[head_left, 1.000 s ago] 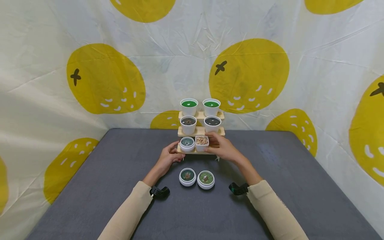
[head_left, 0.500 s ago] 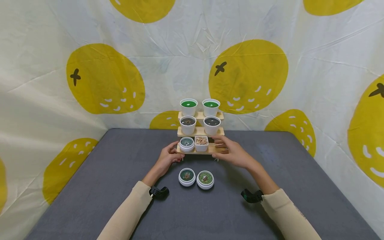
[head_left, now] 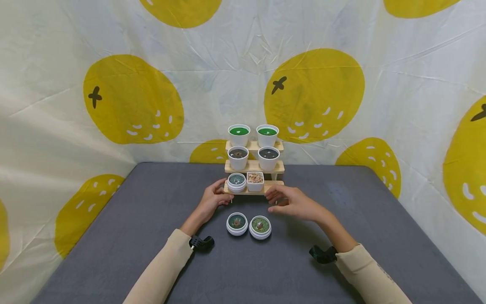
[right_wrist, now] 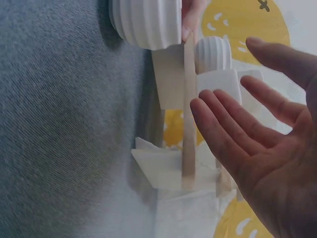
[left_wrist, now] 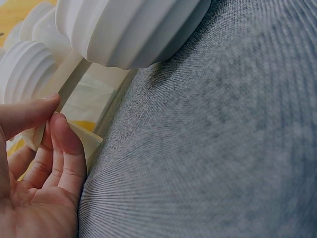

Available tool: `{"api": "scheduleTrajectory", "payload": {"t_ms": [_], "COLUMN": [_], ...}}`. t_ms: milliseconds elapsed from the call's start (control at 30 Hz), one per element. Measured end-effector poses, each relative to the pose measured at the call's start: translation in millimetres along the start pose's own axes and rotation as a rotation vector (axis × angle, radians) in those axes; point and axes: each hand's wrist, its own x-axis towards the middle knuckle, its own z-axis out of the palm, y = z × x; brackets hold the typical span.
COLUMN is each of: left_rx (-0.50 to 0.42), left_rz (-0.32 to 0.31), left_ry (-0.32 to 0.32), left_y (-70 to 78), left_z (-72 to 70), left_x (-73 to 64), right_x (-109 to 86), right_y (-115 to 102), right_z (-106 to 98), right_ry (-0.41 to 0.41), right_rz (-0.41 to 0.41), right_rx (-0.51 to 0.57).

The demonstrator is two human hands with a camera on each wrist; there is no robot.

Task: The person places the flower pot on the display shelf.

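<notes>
In the head view a three-tier wooden stand point(head_left: 274, 185) holds small white pots. My left hand point(head_left: 205, 207) pinches the left end of its lowest shelf; the left wrist view shows the thumb point(left_wrist: 30, 115) above the board and fingertips against it. That shelf bears a round ribbed pot point(head_left: 237, 183) with grey-green filling and a square pot point(head_left: 255, 181) topped with pale brown bits. My right hand point(head_left: 298, 204) hovers in front of the shelf's right end, fingers loosely spread and holding nothing. In the right wrist view its palm point(right_wrist: 277, 173) faces the stand.
Two ribbed round pots, one dark green point(head_left: 237, 224) and one lighter green point(head_left: 260, 228), stand on the grey table point(head_left: 243, 270) before the stand. Dark-filled pots point(head_left: 268, 158) occupy the middle tier, green-filled pots point(head_left: 267, 136) the top. A fruit-print curtain point(head_left: 224, 93) hangs behind.
My right hand has let go of the square pot, leaving it on the lowest shelf, and moved right, then down toward the table. The left hand stays on the shelf.
</notes>
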Motion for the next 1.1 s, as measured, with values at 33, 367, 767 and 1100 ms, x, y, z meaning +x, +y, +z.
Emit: {"api": "scheduleTrajectory", "payload": {"t_ms": [33, 367, 767, 1100], "left_rx": [0.000, -0.012, -0.011, -0.006], "left_rz": [0.001, -0.001, 0.000, 0.003], "left_ry": [0.000, -0.007, -0.007, 0.000], "left_y": [-0.5, 0.1, -0.3, 1.2], "left_z": [0.1, 0.3, 0.9, 1.3], "left_x": [0.1, 0.5, 1.2, -0.3], "right_x": [0.3, 3.3, 6.5, 8.4], "right_y": [1, 9, 9, 10], "right_z": [1, 12, 24, 32], "right_ry": [-0.020, -0.175, -0.288, -0.297], "right_rz": [-0.004, 0.027, 0.024, -0.002], "right_rx": [0.005, 0.101, 0.111, 0.051]}}
